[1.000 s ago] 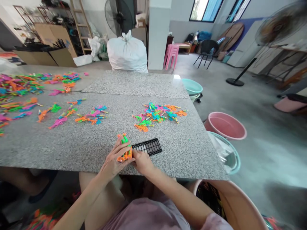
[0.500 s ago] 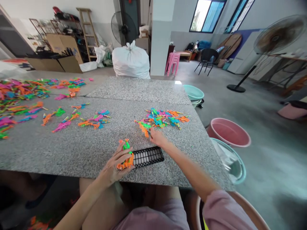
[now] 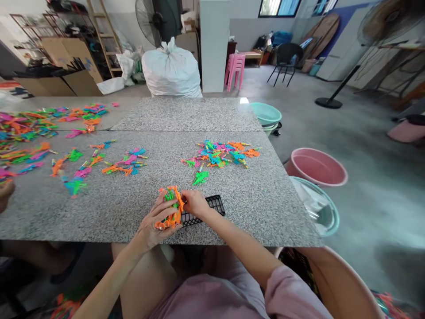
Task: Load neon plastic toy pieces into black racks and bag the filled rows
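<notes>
A black lattice basket [image 3: 215,204] lies near the table's front edge, its left end covered by my hands. My left hand [image 3: 159,217] is wrapped round a bunch of orange and green plastic pieces [image 3: 170,195] at that end. Close against it, my right hand [image 3: 195,204] pinches an orange plastic piece [image 3: 179,198] beside the bunch; its fingertips are partly hidden. Beyond the basket sits a pile of multicoloured plastic pieces [image 3: 219,153], some with striped sticks. One green piece [image 3: 200,177] lies by itself just in front of the pile.
More coloured pieces [image 3: 29,126] are heaped on the left of the speckled table [image 3: 116,217]. Another person's hand [image 3: 5,192] shows at the left edge. A pink basin [image 3: 318,166] and a pale green basin [image 3: 334,212] stand right of the table. A white sack [image 3: 171,71] stands behind.
My right hand has come from the pile to the basket with an orange piece. A green piece now lies in front of the pile. Another person's hand and a blue-green piece have appeared at left.
</notes>
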